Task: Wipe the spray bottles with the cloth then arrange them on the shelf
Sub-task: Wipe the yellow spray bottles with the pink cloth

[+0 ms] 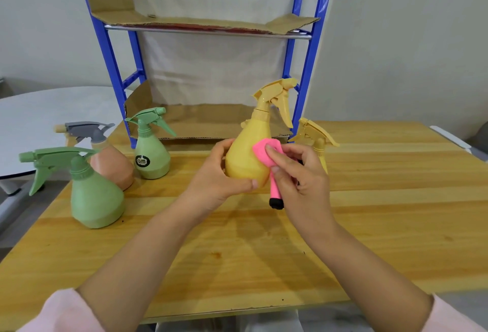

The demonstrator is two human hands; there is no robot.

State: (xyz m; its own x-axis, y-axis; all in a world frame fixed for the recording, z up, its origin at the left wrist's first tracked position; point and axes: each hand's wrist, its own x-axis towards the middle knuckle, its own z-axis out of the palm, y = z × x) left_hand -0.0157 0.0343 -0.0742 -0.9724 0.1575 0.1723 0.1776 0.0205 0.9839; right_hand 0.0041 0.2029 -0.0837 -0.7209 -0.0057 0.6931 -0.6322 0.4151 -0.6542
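At the centre of the frame the left hand (pixel 219 173) grasps a yellow pear-shaped plastic spray bottle (pixel 245 157), fingers curled round its left side and thumb under its belly; the bottle leans a little to the right, its trigger head pointing to the upper right; whether its base touches the wood cannot be told. The right hand (pixel 298 176) pinches a bright pink cloth (pixel 265 153) and presses it against the bottle's right flank; a rolled tail of the cloth with a black tip hangs below the fingers.

Just behind the right hand stands a second yellow spray bottle (pixel 314 133), mostly hidden. At left of centre a small green spray bottle with a round dark label (pixel 151 152) stands upright; left of it a peach spray bottle with a grey trigger (pixel 111 160); in the lower left a large green spray bottle (pixel 95 197), just in front of the peach one. All stand on the light wooden table (pixel 369 213).

At the top centre rises a blue metal shelf (pixel 108 49), its two levels lined with brown cardboard sheets (pixel 206 120); at the far left is a white round table (pixel 39 112); pale pink sleeves (pixel 66 310) show at the bottom corners.
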